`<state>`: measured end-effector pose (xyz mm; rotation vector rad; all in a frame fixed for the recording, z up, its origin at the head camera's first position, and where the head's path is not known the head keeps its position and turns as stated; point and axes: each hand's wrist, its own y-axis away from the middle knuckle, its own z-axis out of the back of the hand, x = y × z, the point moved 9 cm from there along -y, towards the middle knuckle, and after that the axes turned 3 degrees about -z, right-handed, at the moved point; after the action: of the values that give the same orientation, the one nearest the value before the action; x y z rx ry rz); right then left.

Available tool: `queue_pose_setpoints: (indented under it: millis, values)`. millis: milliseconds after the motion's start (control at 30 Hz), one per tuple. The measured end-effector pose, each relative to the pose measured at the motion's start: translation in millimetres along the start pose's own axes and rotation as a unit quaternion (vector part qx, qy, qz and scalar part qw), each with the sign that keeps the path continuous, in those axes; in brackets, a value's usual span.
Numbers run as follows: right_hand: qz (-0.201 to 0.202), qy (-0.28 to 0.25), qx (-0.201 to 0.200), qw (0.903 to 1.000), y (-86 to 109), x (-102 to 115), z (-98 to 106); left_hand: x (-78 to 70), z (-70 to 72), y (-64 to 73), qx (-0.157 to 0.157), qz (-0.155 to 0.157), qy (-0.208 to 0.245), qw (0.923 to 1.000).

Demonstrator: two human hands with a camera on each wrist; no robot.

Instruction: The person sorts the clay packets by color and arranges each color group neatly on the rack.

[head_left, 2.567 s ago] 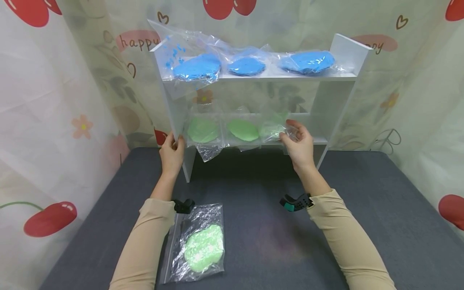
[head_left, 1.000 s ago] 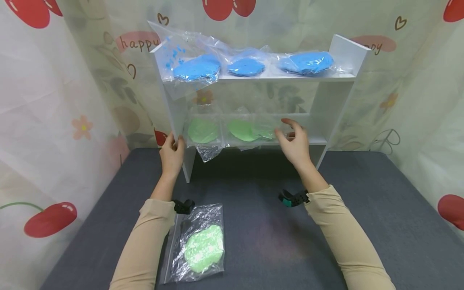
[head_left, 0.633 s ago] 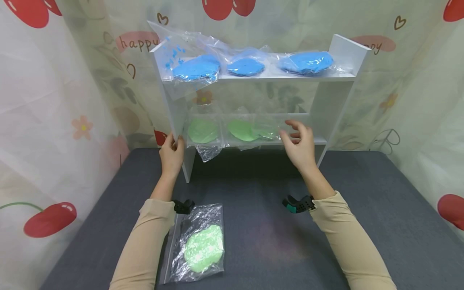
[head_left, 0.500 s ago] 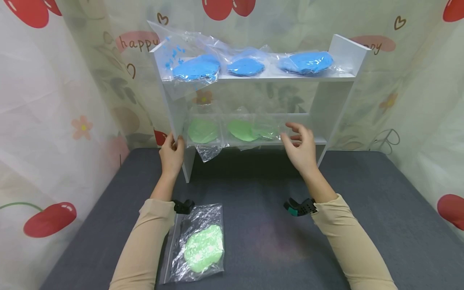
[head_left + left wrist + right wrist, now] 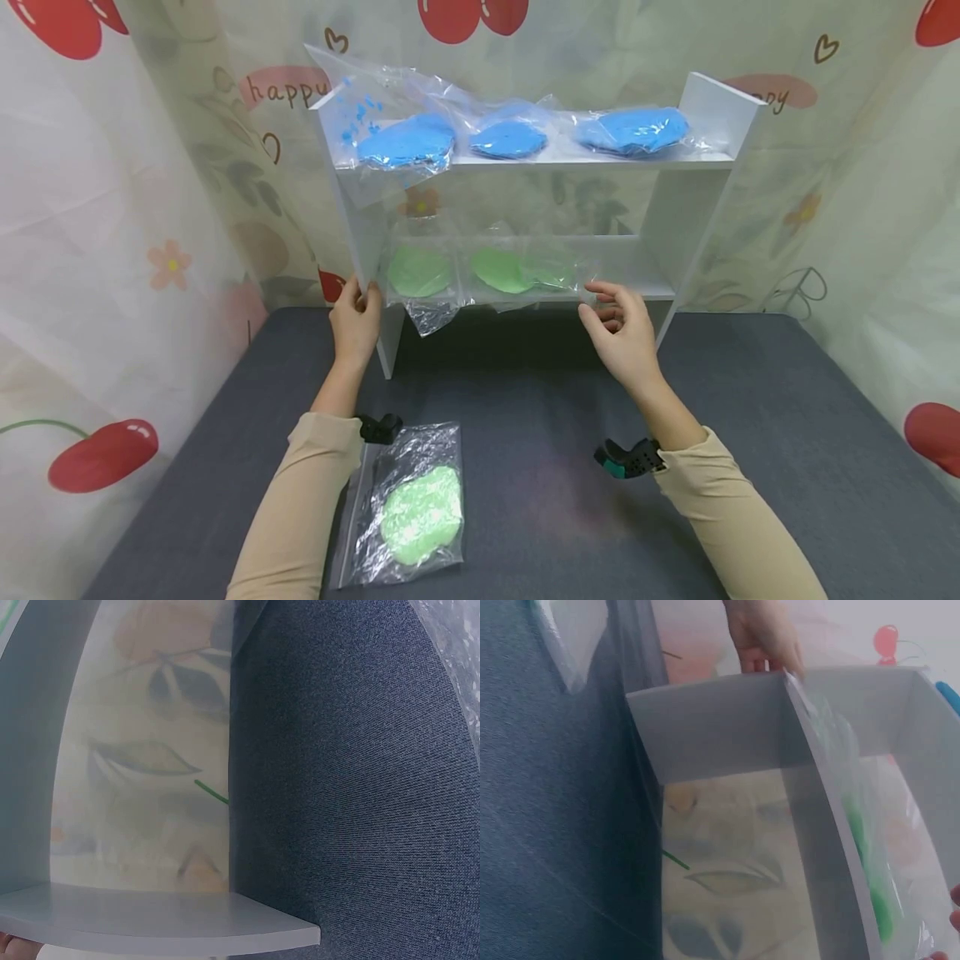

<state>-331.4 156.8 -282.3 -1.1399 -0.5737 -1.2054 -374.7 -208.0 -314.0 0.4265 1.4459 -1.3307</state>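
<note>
My left hand (image 5: 354,327) grips the front edge of the left side panel of a white two-tier shelf (image 5: 682,208). In front of the lower board, my right hand (image 5: 624,340) is held with loosely bent fingers and nothing between them. Its fingertips are close to the right end of a clear bag with a green flat piece (image 5: 551,273); contact cannot be told. That bag overlaps the middle bag with a green piece (image 5: 497,268). Another bagged green piece (image 5: 420,271) lies at the left. In the right wrist view, only fingertips (image 5: 955,907) of my right hand show.
Three clear bags with blue pieces (image 5: 510,137) lie along the top board. A zip bag with a green piece (image 5: 422,515) lies on the dark table (image 5: 525,467) beside my left forearm. Patterned curtains (image 5: 862,167) enclose the table at the back and sides.
My right hand has let go of the rightmost green bag, after that bag shifted left over the middle one. The hand has drawn back and down. My left hand has stayed put.
</note>
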Motion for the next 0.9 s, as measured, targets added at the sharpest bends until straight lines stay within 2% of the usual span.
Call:
queue_pose_setpoints:
  millis: [233, 500, 767, 900]
  values:
    - [0.014, 0.026, 0.017, 0.9994, 10.6, -1.2, -4.3, -0.8, 0.0, 0.5, -0.002, 0.001, 0.001, 1.0]
    - [0.018, 0.024, 0.04, 0.9988, 21.8, -3.8, -11.8, 0.7, 0.3, 0.5, -0.003, 0.002, -0.002, 1.0]
    - [0.039, 0.035, 0.084, 0.9951, 36.4, -4.6, -34.4, 0.3, -0.1, 0.8, -0.001, 0.001, 0.004, 1.0]
    - [0.043, 0.037, 0.118, 0.9914, 44.4, -8.5, -48.8, 0.5, -0.4, 0.5, 0.0, -0.002, 0.005, 1.0]
